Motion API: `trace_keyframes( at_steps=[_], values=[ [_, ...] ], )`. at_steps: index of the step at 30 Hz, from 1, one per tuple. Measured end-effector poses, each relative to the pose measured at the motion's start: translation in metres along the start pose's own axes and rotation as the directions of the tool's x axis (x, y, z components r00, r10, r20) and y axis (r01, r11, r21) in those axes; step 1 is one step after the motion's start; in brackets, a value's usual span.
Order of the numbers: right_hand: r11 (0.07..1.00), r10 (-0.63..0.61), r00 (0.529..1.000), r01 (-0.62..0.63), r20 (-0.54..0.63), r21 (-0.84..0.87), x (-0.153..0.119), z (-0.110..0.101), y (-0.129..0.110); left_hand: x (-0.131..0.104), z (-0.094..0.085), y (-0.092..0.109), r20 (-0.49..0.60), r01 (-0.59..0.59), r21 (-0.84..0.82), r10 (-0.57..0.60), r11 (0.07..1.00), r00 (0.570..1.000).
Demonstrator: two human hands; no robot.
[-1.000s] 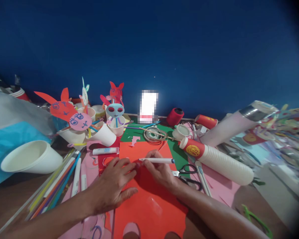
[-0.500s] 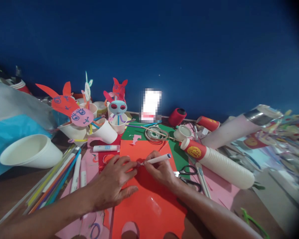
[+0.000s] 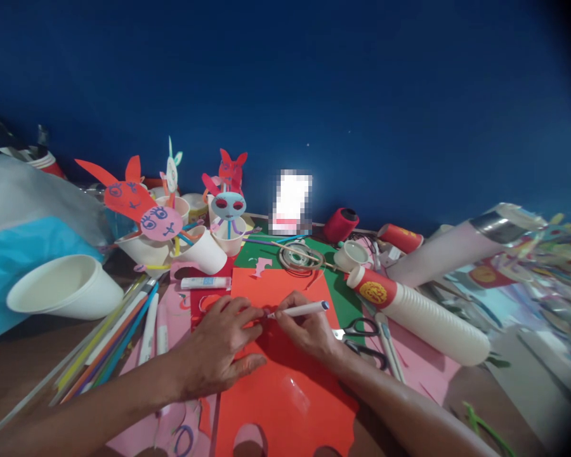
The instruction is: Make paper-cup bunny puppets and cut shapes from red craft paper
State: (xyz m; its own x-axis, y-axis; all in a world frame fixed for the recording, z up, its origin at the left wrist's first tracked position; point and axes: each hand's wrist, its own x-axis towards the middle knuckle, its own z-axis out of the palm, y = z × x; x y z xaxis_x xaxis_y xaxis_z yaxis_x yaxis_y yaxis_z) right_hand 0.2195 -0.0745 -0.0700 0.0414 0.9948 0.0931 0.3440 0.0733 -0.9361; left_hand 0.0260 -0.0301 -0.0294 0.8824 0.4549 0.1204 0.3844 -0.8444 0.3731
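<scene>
An orange-red paper sheet (image 3: 290,387) lies in the middle, with rounded cutouts along its near edge. My right hand (image 3: 309,327) is closed round a white marker (image 3: 304,310), its blue end pointing up to the right and its tip down to the left. My left hand (image 3: 231,339) rests palm down over the sheet's left side, thumb apart from the other fingers. Its index fingertip is close to the marker tip, at a tiny dark piece too small to make out.
Paper cups with animal-face figures (image 3: 162,222) stand at the back left. Pens and straws (image 3: 109,343) lie left, near a large white cup (image 3: 64,289). On the right are scissors (image 3: 361,328), stacked cups (image 3: 428,317) and a red thread spool (image 3: 341,225).
The whole view has shifted slightly, so things appear a little further right. Both hands keep nearly the same pose, with the marker still in my right hand.
</scene>
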Motion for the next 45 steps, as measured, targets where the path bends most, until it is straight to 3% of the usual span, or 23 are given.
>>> trace_keyframes(
  at_steps=[5,11,20,25,35,41,45],
  values=[
    [0.999,0.006,0.999,-0.004,-0.044,0.039,0.001,0.001,0.001,0.000,-0.002,0.001,0.033,0.020,-0.021,-0.020,1.000,0.999],
    [0.997,-0.020,0.997,0.026,-0.077,0.069,0.002,0.000,-0.002,0.000,-0.002,0.000,-0.029,-0.016,0.002,0.016,1.000,0.999],
    [0.959,-0.170,0.985,0.163,-0.009,-0.232,0.000,-0.001,-0.009,0.000,0.000,-0.001,-0.032,-0.023,0.004,0.023,1.000,0.999],
    [0.935,-0.198,0.980,0.193,0.012,-0.298,0.000,0.000,-0.009,-0.001,-0.001,-0.002,-0.067,-0.016,-0.023,0.015,1.000,0.998],
    [0.971,-0.132,0.991,0.134,0.022,-0.196,0.001,0.001,-0.005,0.001,-0.007,-0.002,-0.032,0.003,-0.071,-0.005,0.997,0.999],
    [0.997,-0.032,0.996,0.037,-0.078,0.065,0.002,0.000,-0.004,0.002,-0.007,-0.003,0.025,0.038,-0.100,-0.036,0.994,0.999],
    [0.999,-0.033,0.997,0.031,-0.076,-0.026,0.002,-0.002,-0.003,0.002,-0.005,-0.003,0.033,0.050,-0.111,-0.046,0.993,0.998]
  ],
)
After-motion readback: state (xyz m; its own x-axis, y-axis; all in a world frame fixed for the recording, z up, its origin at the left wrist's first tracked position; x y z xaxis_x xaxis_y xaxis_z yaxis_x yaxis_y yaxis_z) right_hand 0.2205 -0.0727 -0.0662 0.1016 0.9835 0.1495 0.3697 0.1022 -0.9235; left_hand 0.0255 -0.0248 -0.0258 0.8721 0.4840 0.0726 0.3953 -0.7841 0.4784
